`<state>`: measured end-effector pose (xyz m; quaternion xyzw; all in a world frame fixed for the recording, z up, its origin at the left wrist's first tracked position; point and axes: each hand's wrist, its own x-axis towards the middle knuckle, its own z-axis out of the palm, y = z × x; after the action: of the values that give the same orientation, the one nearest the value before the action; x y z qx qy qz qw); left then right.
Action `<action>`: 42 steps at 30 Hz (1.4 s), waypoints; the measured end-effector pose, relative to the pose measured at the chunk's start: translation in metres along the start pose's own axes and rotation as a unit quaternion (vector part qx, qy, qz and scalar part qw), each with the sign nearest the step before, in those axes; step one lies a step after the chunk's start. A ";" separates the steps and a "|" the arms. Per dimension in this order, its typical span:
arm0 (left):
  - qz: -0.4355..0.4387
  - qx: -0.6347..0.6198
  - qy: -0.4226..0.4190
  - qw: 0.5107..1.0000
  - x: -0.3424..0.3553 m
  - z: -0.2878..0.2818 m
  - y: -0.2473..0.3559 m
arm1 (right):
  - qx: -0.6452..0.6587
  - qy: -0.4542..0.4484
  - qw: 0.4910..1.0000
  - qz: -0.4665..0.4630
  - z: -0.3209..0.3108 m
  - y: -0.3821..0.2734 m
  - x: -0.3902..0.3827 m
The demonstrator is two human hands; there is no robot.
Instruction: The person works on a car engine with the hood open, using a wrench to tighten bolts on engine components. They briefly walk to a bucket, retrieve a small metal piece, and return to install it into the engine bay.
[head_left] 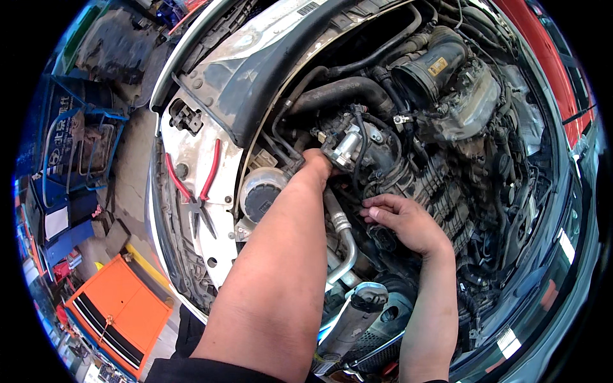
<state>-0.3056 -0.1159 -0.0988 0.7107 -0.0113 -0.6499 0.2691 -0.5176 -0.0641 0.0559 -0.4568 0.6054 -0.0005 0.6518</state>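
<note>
My left hand (315, 165) is deep in a car's engine bay, beside a silver metal housing (348, 148) with black hoses around it. Its fingers are hidden behind the engine parts. Farther right, my right hand (408, 222) hovers over the dark ribbed engine part, thumb and fingers drawn together in a pinch. What lies between its fingertips, if anything, is too small to make out. Below the hands runs a bent silver pipe (348, 252). A round black cap (262, 202) tops a pale reservoir left of my left forearm.
Pliers with red handles (212, 171) lie on the white body panel at left. A silver cylindrical object (354, 316) stands between my forearms. A wide black intake hose (437, 64) crosses the far right. An orange cabinet (118, 300) and a blue cart (83, 147) stand on the floor.
</note>
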 end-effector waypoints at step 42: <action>-0.008 -0.031 0.026 0.999 -0.048 0.000 0.020 | -0.141 0.067 0.987 -0.026 0.002 -0.019 -0.010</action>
<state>-0.3061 -0.1151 -0.0467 0.7188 0.0213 -0.6334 0.2856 -0.5081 -0.0691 0.0749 -0.5586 0.6295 0.0377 0.5388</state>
